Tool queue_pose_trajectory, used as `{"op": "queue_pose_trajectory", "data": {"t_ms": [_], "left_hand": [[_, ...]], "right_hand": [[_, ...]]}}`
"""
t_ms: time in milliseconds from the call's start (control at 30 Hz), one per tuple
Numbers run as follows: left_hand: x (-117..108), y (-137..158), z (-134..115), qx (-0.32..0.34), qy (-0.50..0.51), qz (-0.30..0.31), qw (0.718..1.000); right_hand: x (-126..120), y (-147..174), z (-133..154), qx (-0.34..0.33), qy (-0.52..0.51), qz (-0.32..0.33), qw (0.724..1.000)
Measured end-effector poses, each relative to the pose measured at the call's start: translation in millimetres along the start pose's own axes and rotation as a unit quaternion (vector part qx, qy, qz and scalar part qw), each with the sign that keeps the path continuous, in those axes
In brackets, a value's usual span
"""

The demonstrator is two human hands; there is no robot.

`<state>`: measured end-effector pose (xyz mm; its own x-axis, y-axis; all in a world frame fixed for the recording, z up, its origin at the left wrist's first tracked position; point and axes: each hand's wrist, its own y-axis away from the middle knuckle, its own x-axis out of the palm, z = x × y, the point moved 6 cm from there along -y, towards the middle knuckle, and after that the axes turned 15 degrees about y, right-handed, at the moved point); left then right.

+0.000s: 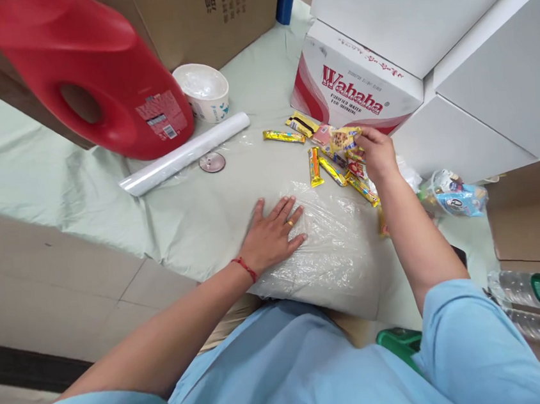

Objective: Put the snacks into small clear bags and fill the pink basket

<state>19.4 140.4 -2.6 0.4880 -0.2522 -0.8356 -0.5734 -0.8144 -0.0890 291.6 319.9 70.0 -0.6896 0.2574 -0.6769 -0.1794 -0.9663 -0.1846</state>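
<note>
1. Your right hand [379, 152] is pinching a yellow packet [343, 138] between thumb and fingers, holding it over the pile of snacks [332, 171], well back from the near edge of the table [171, 228].
2. Your left hand [273, 234] is lying palm down, fingers spread and grasping nothing, resting on a sheet of clear film [336, 259] by that near edge.
3. Your right forearm [420, 231] is hiding part of the pile.
4. A Wahaha carton [354, 84] is standing just behind the packet, and white panels [389, 3] are rising past it, blocking the back.
5. Leftward, a white roll [188, 154] is lying in front of a red jug [111, 71] and a paper tub [212, 108]; a round disc [212, 162] is lying beside the roll.
6. A cardboard box [184, 24] is closing off the table behind the jug and tub.
7. A blue snack bag [466, 199] is lying beyond your right forearm, toward the table's right edge.
</note>
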Motion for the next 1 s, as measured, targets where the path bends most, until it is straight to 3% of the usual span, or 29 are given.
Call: {"op": "queue_pose_trajectory", "data": {"t_ms": [100,233,300,400,533,733,867,1000], "left_hand": [[-1,0,-1,-0.001,0.0,0.001,1.0],[1,0,0,-0.005,-0.005,0.001,1.0],[3,-1,0,-0.004,-0.011,0.0,1.0],[5,-1,0,-0.002,-0.018,-0.001,1.0],[6,-1,1,-0.005,-0.024,-0.004,1.0],[5,-2,0,-0.004,-0.022,-0.003,1.0],[3,-2,0,-0.003,-0.018,-0.007,1.0],[4,-2,0,-0.002,-0.018,-0.006,1.0]], "right_hand": [[0,64,6,-0.072,-0.066,0.083,0.992],[5,146,17,-0.254,0.01,0.209,0.944],[6,171,11,-0.297,0.051,0.254,0.919],[0,184,0,-0.293,0.089,0.259,0.916],[1,194,2,-0.256,0.142,0.208,0.933],[28,210,19,-0.274,0.246,0.204,0.907],[24,208,24,-0.272,0.214,0.196,0.918],[27,210,29,-0.292,0.197,0.249,0.902]]}}
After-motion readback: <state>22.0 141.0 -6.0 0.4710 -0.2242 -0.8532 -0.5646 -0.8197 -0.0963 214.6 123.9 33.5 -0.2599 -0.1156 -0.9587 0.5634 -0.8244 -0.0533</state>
